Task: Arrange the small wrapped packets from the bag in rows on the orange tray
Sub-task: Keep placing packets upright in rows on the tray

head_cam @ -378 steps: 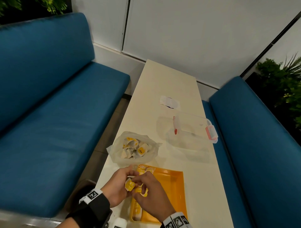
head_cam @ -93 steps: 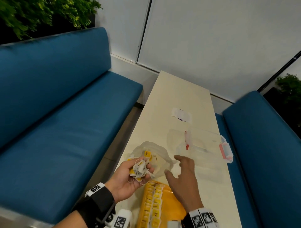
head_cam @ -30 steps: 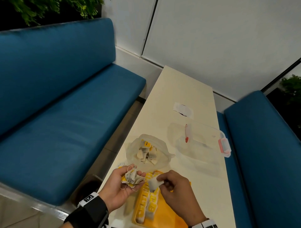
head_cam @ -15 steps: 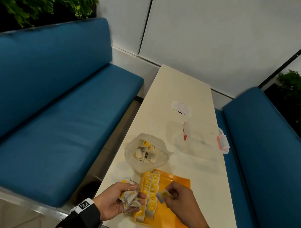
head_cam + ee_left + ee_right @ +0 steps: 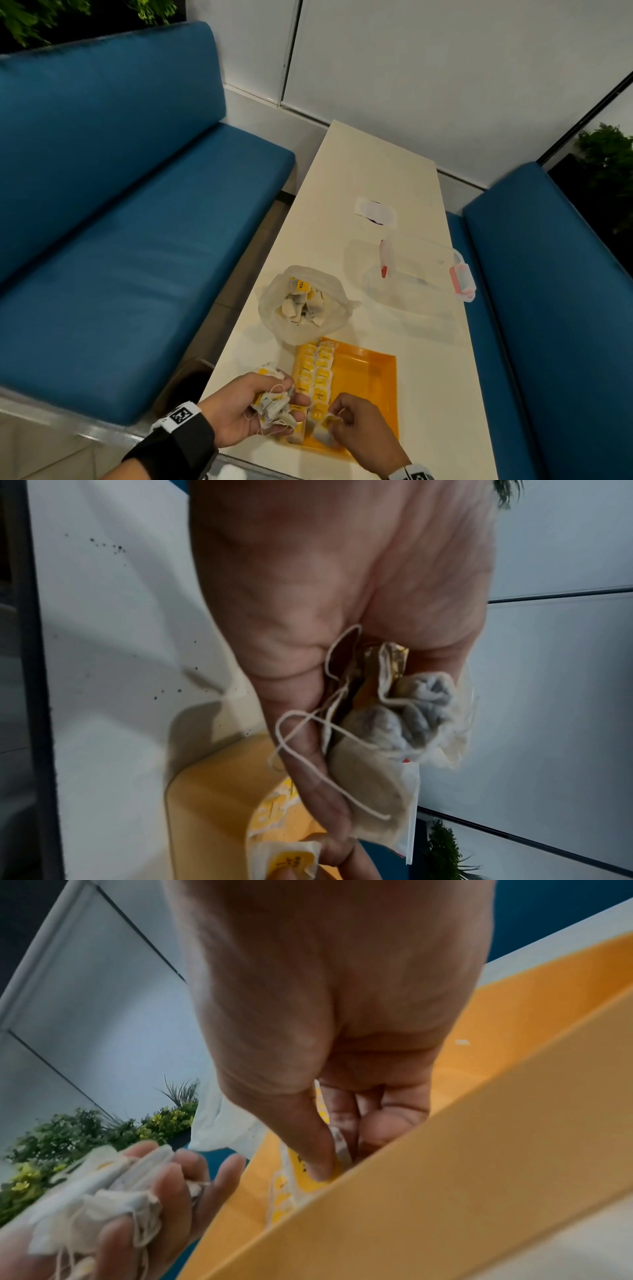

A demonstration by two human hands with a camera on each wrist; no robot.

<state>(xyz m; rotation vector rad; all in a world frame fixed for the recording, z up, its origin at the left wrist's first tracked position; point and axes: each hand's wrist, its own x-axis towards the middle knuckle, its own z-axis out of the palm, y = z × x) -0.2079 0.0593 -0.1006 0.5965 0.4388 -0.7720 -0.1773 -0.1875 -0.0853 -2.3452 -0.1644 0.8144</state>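
Note:
The orange tray [image 5: 371, 383] lies on the table near its front edge, with two rows of yellow-and-white packets [image 5: 313, 371] along its left side. My left hand [image 5: 239, 411] grips a bunch of packets [image 5: 274, 407] with loose strings just left of the tray; the same bunch of packets [image 5: 387, 723] fills my left hand [image 5: 325, 642] in the left wrist view. My right hand [image 5: 359, 431] pinches one packet [image 5: 323, 426] at the near end of the second row. In the right wrist view my right hand [image 5: 329, 1150] holds that packet [image 5: 298, 1169] against the tray [image 5: 479, 1123]. The clear plastic bag [image 5: 305, 305] with more packets stands behind the tray.
A clear lidded box [image 5: 421, 270] with pink clasps sits right of the bag, a white paper slip [image 5: 375, 210] beyond it. Blue benches [image 5: 137, 240] flank the narrow cream table [image 5: 376, 164] on both sides. The table's left edge runs close by my left hand.
My right hand has gone down with its packet from above the tray to the near end of the second row. My left hand keeps its bunch beside the tray.

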